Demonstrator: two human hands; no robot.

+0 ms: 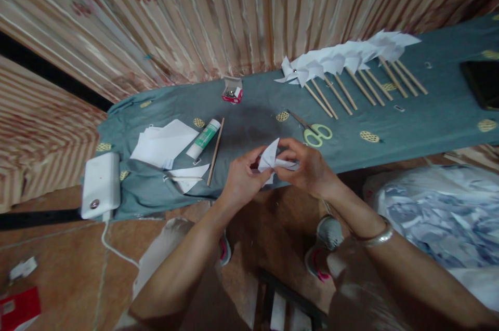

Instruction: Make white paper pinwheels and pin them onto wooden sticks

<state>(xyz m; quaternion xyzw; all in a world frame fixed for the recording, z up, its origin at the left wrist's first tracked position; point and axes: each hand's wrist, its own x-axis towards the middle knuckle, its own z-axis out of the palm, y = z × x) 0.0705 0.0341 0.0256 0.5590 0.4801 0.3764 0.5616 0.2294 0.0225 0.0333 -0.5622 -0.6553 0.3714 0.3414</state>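
Observation:
Over the front edge of the cloth-covered table (257,123), a white paper pinwheel (268,157) with folded blades is held between both hands. My left hand (245,175) pinches its left side with thumb and fingers. On the right side, the fingers of my right hand (306,167) are closed on the paper near its middle and right blade. A wooden stick (216,151) lies left of my hands, beside a green-and-white glue stick (203,138). Scissors with light green handles (317,133) rest beyond my right hand. Further back stands an open red box of small metal pins (233,92).
Several finished pinwheels on sticks (339,63) lie in a row at the back right. White paper sheets (163,141) and a white power bank with a cable (100,185) are on the left. A large plastic bag of paper scraps (440,216) stands at the right.

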